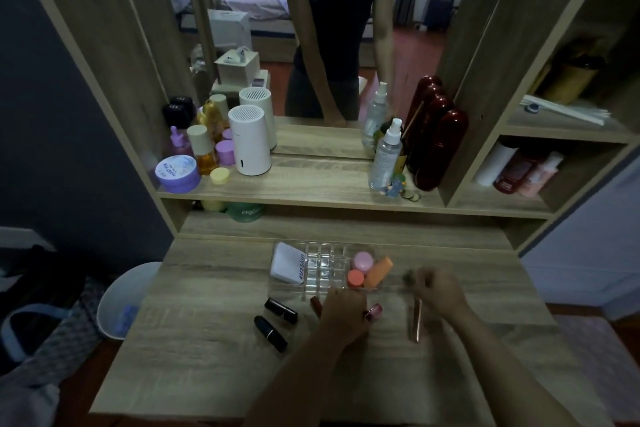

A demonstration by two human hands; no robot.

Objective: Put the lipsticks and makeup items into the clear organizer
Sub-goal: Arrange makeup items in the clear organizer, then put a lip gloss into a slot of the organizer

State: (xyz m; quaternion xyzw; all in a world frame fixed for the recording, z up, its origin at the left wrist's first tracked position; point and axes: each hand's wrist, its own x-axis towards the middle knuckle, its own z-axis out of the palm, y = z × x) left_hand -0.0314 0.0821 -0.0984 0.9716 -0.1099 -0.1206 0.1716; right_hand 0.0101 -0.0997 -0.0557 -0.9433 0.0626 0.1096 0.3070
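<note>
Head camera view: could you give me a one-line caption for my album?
Two hands sort lipsticks beside a partly filled clear organizer on a wooden vanity.

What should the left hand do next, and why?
Probably lift the pink lipstick it is closing on and stand it in one of the empty middle cells of the clear organizer. The left hand already rests over it, just in front of the organizer, while the right hand is blurred.
</note>
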